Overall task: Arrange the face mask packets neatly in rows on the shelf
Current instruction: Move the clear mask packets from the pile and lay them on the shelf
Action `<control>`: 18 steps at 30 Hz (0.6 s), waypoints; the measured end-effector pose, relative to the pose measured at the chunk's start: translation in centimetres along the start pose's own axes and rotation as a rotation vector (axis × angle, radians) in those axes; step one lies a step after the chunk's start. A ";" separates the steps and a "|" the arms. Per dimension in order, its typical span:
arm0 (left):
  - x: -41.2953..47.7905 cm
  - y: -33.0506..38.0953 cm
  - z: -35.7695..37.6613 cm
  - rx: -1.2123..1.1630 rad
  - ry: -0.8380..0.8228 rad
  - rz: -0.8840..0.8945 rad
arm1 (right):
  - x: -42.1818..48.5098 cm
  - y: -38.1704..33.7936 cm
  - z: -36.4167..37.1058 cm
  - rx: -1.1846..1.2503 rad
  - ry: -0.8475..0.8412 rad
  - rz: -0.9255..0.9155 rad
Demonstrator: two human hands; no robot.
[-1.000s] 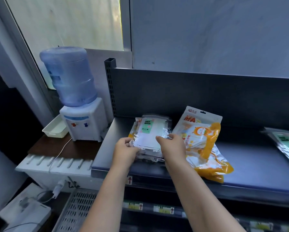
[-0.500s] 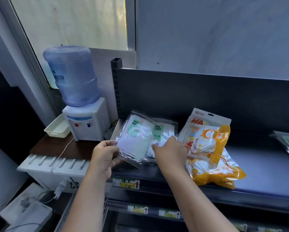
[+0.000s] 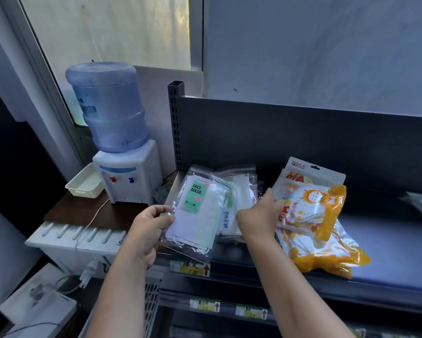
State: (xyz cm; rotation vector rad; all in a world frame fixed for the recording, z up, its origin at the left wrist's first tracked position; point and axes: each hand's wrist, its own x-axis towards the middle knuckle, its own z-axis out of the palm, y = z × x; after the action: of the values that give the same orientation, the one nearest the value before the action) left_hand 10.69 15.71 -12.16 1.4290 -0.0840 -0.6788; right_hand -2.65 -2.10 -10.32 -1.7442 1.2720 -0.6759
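Left hand (image 3: 147, 231) pinches clear face mask packet (image 3: 197, 213) at its 9 o'clock edge. Right hand (image 3: 258, 219), fingers curled, rests on remaining pile (image 3: 241, 191); grip unclear.

Face mask packet (image 3: 200, 211) in left hand (image 3: 147, 230)

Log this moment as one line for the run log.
left hand: holds clear packet | right hand: on orange packets | shelf: rows unfinished
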 end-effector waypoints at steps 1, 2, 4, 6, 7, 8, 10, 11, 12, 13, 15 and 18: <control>0.0 0.1 0.0 -0.021 0.006 0.000 | 0.4 0.1 -0.3 0.020 0.001 0.033; 0.0 0.1 -0.1 -0.043 0.010 0.000 | 0.8 0.3 -0.5 0.044 -0.003 0.058; -0.1 0.1 -0.2 -0.077 0.014 0.006 | 1.5 0.8 -1.3 0.145 -0.047 0.062; 0.0 0.0 -0.2 -0.095 0.016 0.018 | 1.9 1.1 -2.2 0.225 -0.098 0.028; 0.0 -0.1 -0.2 -0.096 0.020 0.024 | 1.9 1.0 -2.7 0.254 -0.123 0.010; 0.0 -0.2 -0.1 -0.093 0.024 0.031 | 1.9 1.0 -3.2 0.284 -0.143 -0.003; -0.1 -0.3 0.3 -0.080 0.024 0.047 | 1.9 0.8 -4.4 0.335 -0.165 -0.021; -0.2 -0.2 0.6 -0.077 0.025 0.054 | 1.9 0.9 -5.0 0.351 -0.173 -0.031; -0.3 -0.1 1.0 -0.076 0.025 0.064 | 2.0 1.0 -5.6 0.369 -0.180 -0.039; -0.5 0.0 1.4 -0.078 0.027 0.076 | 2.0 1.1 -6.2 0.388 -0.183 -0.045; -0.7 0.1 2.3 -0.080 0.020 0.094 | 1.8 1.4 -7.5 0.418 -0.152 -0.060; -1.3 0.1 4.3 -0.094 0.000 0.105 | 1.7 2.2 -9.7 0.428 -0.071 -0.130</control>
State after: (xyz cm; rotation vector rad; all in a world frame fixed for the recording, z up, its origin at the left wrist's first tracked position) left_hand 7.79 12.55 -10.91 1.3250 -0.1255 -0.5890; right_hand -11.01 -7.06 -7.49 -1.4868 0.8910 -0.8811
